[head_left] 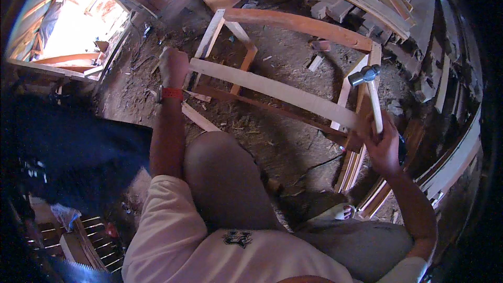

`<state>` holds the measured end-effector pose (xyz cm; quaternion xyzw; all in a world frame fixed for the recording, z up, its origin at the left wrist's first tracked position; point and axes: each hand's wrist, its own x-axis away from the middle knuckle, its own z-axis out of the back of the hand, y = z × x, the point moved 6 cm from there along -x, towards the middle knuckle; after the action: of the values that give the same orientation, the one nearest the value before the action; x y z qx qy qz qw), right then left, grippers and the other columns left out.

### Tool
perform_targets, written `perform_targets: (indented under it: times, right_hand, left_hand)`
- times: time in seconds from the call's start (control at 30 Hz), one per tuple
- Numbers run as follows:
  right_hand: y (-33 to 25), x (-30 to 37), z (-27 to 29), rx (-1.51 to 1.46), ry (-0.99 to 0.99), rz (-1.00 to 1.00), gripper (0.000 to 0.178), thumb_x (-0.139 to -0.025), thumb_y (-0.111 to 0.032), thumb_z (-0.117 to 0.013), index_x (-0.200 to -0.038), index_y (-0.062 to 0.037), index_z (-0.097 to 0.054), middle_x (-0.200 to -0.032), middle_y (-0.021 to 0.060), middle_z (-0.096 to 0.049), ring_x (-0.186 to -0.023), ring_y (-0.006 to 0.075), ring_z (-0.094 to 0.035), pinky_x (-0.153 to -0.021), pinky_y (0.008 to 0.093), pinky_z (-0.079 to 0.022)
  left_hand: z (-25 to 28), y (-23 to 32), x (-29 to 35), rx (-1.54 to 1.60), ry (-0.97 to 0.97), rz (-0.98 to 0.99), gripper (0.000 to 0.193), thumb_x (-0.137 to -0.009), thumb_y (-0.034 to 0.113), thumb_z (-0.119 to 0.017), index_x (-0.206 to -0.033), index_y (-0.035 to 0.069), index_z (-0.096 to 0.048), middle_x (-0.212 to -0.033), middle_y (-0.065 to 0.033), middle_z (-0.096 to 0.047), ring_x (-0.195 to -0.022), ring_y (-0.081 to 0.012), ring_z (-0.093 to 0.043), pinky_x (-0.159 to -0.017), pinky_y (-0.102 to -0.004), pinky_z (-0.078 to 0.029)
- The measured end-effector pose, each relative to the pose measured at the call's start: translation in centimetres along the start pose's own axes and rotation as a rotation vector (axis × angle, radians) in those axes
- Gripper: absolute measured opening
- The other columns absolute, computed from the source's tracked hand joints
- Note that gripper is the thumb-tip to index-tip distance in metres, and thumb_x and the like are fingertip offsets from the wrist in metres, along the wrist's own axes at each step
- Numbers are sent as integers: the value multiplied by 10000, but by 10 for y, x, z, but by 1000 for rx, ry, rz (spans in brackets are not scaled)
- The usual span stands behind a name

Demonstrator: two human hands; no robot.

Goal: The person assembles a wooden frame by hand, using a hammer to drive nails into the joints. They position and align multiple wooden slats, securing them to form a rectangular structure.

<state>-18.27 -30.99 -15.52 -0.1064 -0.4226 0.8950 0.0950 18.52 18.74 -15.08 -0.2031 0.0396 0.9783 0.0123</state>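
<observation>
A wooden frame of pale and reddish-brown lengths lies in front of me, with short legs at both ends. In my right hand is a ball-peen hammer, its metal head up and its pale handle running down into my fingers. That hand is beside the right end of the frame's near pale rail. My left hand, with a red band at the wrist, is closed in a fist close to the rail's left end. Whatever that fist may hold is hidden.
Dirt floor with wood scraps surrounds the frame. Stacked boards rise at the back right, and more long strips lie near my right arm. A saw blade shows at the lower left, by a dark cloth. A bright opening is far left.
</observation>
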Motion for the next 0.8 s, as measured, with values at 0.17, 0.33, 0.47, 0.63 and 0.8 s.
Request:
perform_targets:
  times: [0.17, 0.33, 0.47, 0.63, 0.8]
  right_hand:
    - [-6, -24, 15, 54, 87, 151, 421, -814, -49, -789, -1189, -34, -598, -1038, 50, -618, -862, 144, -558, -758, 294, -489]
    - [22, -45, 14, -13, 131, -67, 448, -821, -73, -804, -1218, -63, -597, -1007, -11, -603, -764, 68, -492, -689, 249, -456]
    - [32, -65, 12, -42, 196, -32, 440, -827, -83, -801, -1218, -65, -601, -957, 10, -605, -755, 61, -490, -665, 249, -454]
    - [29, -88, 21, -8, 186, -173, 392, -827, -110, -808, -1172, -59, -629, -869, 32, -611, -720, 79, -503, -660, 266, -466]
    - [33, -104, 30, -27, 247, -56, 453, -808, -157, -819, -1181, 7, -621, -978, 166, -660, -902, 285, -665, -822, 400, -525]
  left_hand:
    - [10, 29, 1, 112, 39, 56, 235, -904, 161, -564, -966, -59, -619, -944, -319, -685, -913, -480, -683, -799, -539, -554]
    - [21, 55, -3, 145, 54, 154, 261, -939, 181, -556, -1015, -65, -595, -947, -316, -684, -925, -480, -678, -803, -539, -549]
    - [2, 50, -18, 175, 146, -143, 279, -982, 197, -529, -1043, -70, -580, -945, -290, -691, -912, -484, -669, -792, -551, -527]
    - [-44, 55, -47, 608, 140, 57, 295, -1023, 214, -493, -990, -64, -585, -958, -271, -685, -921, -454, -665, -795, -510, -510]
    - [-53, 80, -49, 707, 91, 95, 302, -1055, 193, -454, -1088, -80, -579, -1003, -222, -696, -922, -332, -692, -836, -422, -520]
